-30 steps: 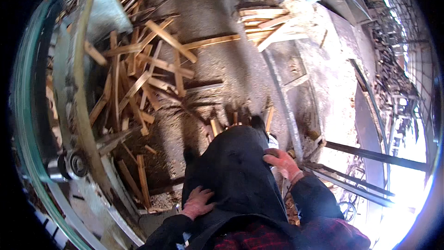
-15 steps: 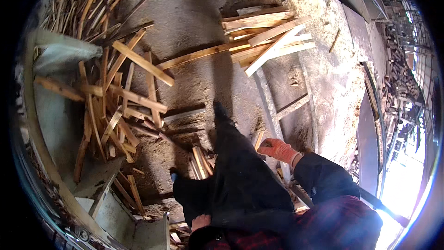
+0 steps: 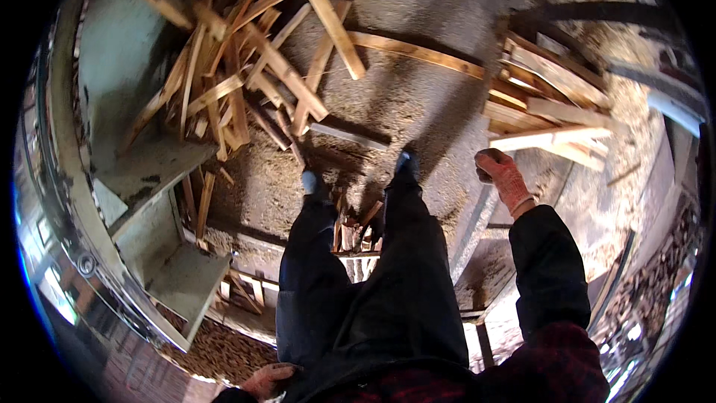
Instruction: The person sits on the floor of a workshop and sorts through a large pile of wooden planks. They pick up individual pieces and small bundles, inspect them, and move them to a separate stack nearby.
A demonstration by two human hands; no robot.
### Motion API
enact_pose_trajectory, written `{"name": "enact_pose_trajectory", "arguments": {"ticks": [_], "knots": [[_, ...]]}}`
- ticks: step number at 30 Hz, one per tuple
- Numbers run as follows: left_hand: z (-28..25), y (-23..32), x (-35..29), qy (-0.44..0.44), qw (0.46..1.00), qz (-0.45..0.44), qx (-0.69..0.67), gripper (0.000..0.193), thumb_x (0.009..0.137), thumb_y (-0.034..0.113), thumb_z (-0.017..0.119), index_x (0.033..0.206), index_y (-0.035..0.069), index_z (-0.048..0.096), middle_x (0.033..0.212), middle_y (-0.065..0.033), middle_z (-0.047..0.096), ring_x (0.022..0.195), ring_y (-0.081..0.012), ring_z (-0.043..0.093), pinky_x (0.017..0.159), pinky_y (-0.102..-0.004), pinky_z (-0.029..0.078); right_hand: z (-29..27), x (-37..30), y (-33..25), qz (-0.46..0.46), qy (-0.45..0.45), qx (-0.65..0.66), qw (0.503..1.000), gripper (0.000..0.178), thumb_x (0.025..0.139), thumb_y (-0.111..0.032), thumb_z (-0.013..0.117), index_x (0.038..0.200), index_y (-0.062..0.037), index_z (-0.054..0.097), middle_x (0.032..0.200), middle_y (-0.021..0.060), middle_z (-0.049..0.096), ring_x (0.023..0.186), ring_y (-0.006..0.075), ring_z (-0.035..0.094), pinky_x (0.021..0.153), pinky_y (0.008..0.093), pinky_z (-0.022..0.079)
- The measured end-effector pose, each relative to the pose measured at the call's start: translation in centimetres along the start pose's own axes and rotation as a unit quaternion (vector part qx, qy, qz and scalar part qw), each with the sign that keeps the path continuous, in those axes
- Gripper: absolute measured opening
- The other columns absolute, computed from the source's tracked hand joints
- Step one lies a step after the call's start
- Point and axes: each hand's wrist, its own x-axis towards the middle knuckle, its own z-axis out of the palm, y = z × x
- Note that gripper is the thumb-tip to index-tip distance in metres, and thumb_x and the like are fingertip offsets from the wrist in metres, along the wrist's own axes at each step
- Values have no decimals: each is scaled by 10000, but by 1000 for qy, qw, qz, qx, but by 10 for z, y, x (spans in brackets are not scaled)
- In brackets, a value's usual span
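Note:
My right hand (image 3: 506, 179), in an orange-red work glove, is out in front at the right with its fingers curled in; I see nothing in them. Beyond it, a stack of sawn wood strips (image 3: 556, 108) lies on the floor. Low at the left, my left hand (image 3: 270, 382) rests beside my hip, fingers lying along the dark trousers and partly hidden. A heap of loose wood strips (image 3: 231, 78) leans at the upper left. Short wood pieces (image 3: 358, 231) lie between my legs.
A long wood strip (image 3: 418, 52) crosses the floor between the two piles. At the left is a pale metal frame with trough-like sides (image 3: 119, 67). Flat rails (image 3: 473, 231) run along the floor at the right. Brown wood chips (image 3: 224, 351) lie at the lower left.
My view has turned, so the piles appear shifted. My legs now stand apart, both feet showing. My right hand has reached farther forward, its fingers now more curled. My left hand shows more.

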Motion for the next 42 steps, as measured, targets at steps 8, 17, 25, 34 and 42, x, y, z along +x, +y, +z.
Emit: {"name": "enact_pose_trajectory", "arguments": {"ticks": [8,17,25,34,42], "knots": [[-119,44,116,78,848,311,422,326,901,287,628,1102,35,673,1017,-80,688,939,-162,631,868,-324,485,139,111,-8,-108,-90,-224,964,423,843,-398,670,1094,-58,659,1006,119,693,910,234,649,776,339,500],[-170,236,265,186,907,377,-8,319,858,266,689,1032,-1,666,923,-66,685,859,-153,625,809,-296,483,315,255,-45,-243,34,-440,864,793,749,-581,694,1303,-44,512,1212,247,602,1132,410,569,940,452,464],[-160,359,373,120,775,620,19,486,863,190,720,1239,-49,525,1112,-131,644,1017,-187,608,905,-316,487,329,397,-32,-324,197,-470,797,787,681,-468,777,1238,13,498,1105,249,635,1055,409,599,914,450,485],[-105,538,443,-122,721,680,-63,575,879,350,681,1299,-5,511,1227,-87,583,1118,-167,553,942,-317,462,364,294,-21,-181,-192,44,964,390,770,-195,738,1076,-8,583,920,52,613,820,138,565,644,292,459],[-35,509,448,-13,788,615,-27,345,860,233,656,1120,15,594,969,-77,646,855,-175,619,774,-294,499,397,230,46,-218,-78,-30,972,828,678,-234,806,1324,10,350,1114,172,573,1000,246,582,838,369,502]]}}
